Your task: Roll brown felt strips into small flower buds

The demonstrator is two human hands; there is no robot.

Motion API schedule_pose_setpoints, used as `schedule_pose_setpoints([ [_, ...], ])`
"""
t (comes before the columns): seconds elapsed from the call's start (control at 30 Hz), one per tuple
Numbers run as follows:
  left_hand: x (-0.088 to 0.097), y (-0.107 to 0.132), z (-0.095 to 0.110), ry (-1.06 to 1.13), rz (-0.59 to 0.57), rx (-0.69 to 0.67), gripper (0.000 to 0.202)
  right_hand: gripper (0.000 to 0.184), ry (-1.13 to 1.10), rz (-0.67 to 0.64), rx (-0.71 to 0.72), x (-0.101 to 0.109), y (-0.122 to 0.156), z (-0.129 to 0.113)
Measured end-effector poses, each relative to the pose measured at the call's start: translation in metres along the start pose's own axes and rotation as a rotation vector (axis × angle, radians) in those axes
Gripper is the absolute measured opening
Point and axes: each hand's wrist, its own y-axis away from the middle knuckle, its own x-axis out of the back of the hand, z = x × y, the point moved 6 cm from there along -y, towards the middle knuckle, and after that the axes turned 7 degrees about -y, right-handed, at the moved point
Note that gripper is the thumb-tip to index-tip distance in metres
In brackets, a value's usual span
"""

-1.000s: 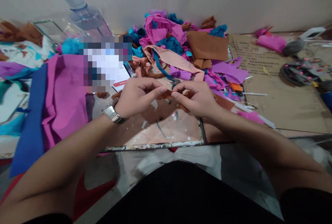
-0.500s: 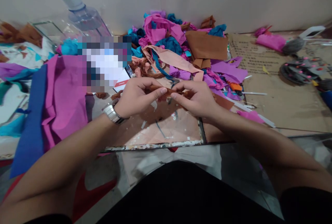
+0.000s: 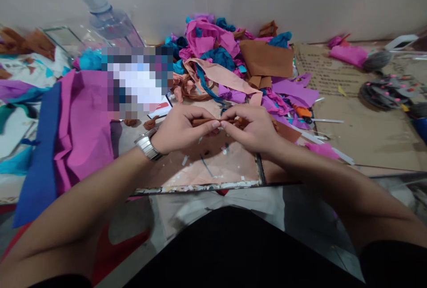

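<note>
1. Head view, only one we have. Landmark: the scrap heap (image 3: 218, 52) along the back of the desk (image 3: 233, 170).
2. We've got the brown strip (image 3: 202, 122) just on the near side of the heap, stretched sideways between both hands.
3. Left hand (image 3: 176, 128): fingers (image 3: 206, 129) pinching the strip, thumb in front. Right hand (image 3: 256, 125): same pinch, thumb tips meeting or nearly so; can't tell. Two close pinches probably let us control a short length without it slipping.
4. We read the strip as thin and soft, so likely two-handed to keep it from folding.
5. Phone (image 3: 160, 109), mostly blurred out, left of the heap; probably there for easy viewing. Two brown twisted pieces (image 3: 151, 122) nearer us, left of the heap, likely parked aside.
6. Pink sheet (image 3: 86, 119) farther left of the heap, cardboard (image 3: 360, 132) right of it; presumably kept off our working spot.
</note>
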Motion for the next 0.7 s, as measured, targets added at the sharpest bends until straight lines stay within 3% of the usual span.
schedule_pose_setpoints([
  [0.33,-0.007,0.001,-0.003,0.037,-0.085,0.057,0.029,0.007,0.035,0.002,0.005,0.000,0.000,0.000],
  [0.53,-0.013,0.001,-0.004,0.295,-0.124,0.179,0.029,0.007,0.106,0.039,0.097,0.000,0.000,-0.004],
  [0.7,-0.014,0.001,-0.006,0.350,-0.146,0.219,0.027,0.009,0.167,0.048,0.148,-0.001,0.003,-0.003],
])
